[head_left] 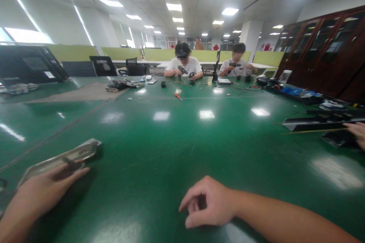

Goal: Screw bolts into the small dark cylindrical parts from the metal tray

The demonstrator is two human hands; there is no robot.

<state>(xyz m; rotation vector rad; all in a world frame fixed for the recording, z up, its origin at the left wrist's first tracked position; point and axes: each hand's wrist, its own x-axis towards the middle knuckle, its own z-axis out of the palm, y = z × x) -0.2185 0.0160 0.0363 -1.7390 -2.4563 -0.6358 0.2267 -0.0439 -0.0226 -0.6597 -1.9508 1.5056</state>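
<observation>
My left hand [47,188] reaches over a shallow metal tray [85,150] at the left of the green table. Its thumb and fingers close on a small dark grey part [73,164] above the tray's near side; blur hides what kind of part it is. Part of the tray lies hidden behind this hand. On the bare tabletop, near the front edge, rests my right hand [209,203]. Its fingers are loosely bent, with a gap between thumb and forefinger, and nothing is in them.
Another person's hand [356,133] touches dark strips [310,124] at the right edge. Across the table, two people handle power drills near small black parts. An orange screwdriver [178,97] lies mid-table. A pile of parts [122,84] sits farther left, tools and bags [296,93] farther right.
</observation>
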